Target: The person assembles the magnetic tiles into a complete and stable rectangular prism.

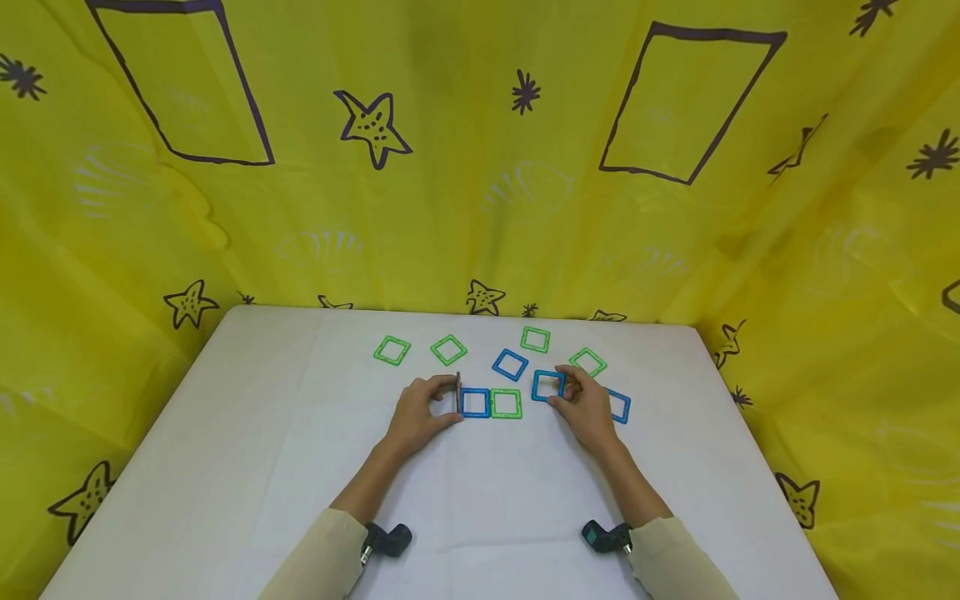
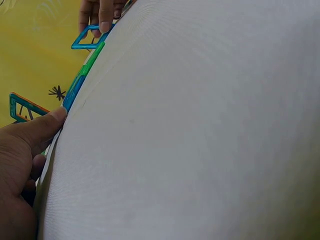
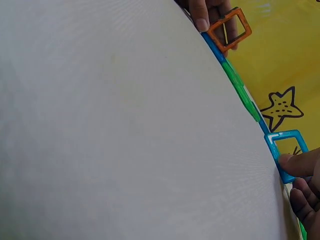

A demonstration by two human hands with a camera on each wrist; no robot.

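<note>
My left hand (image 1: 420,414) grips an upright square frame tile (image 1: 458,390) between thumb and fingers. Seen from the right wrist, this tile (image 3: 245,21) has an orange face; its other side looks teal in the left wrist view. It stands along the left edge of a flat blue square tile (image 1: 476,415). A green square tile (image 1: 506,417) lies edge to edge with the blue one, on its right. Farther right, my right hand (image 1: 588,410) pinches another blue square tile (image 1: 548,372) by its right side. In the right wrist view that tile (image 3: 285,134) is tilted up.
Behind the hands lie several loose tiles: green ones (image 1: 377,355) at the back left and back right, and a blue one (image 1: 498,358) between them. Another blue tile (image 1: 627,410) lies partly behind the right hand. A yellow patterned curtain (image 1: 450,208) borders the white table (image 1: 300,467).
</note>
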